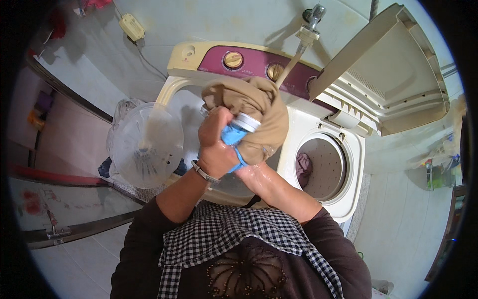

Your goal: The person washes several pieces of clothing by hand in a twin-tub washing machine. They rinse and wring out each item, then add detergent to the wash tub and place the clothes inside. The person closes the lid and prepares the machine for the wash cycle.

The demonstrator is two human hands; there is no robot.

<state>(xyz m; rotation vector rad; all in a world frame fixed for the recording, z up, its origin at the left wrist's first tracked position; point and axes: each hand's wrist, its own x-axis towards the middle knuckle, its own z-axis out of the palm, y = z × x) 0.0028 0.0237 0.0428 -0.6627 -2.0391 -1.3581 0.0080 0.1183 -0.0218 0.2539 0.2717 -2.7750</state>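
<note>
A bunched, wet tan garment (261,116) is held up over the wash tub (188,98) of a twin-tub washing machine. My left hand (218,142) grips it on the near left side, where a white band (246,122) and light blue cloth (233,134) show by my thumb. A blue strip of cloth (240,160) lies across my wrists. My right hand is hidden under the garment's lower part; only its wet wrist (255,173) shows, so its grip cannot be seen. Behind the garment, a pale hose (291,63) runs down from the tap (315,17).
To the right, the spin tub (325,164) stands uncovered with a mauve cloth (303,168) inside, its lid (396,71) raised. A translucent round plastic lid (147,145) stands at the left. Yellow knobs (233,59) line the purple panel. A cord with a yellowish box (132,27) hangs on the wall.
</note>
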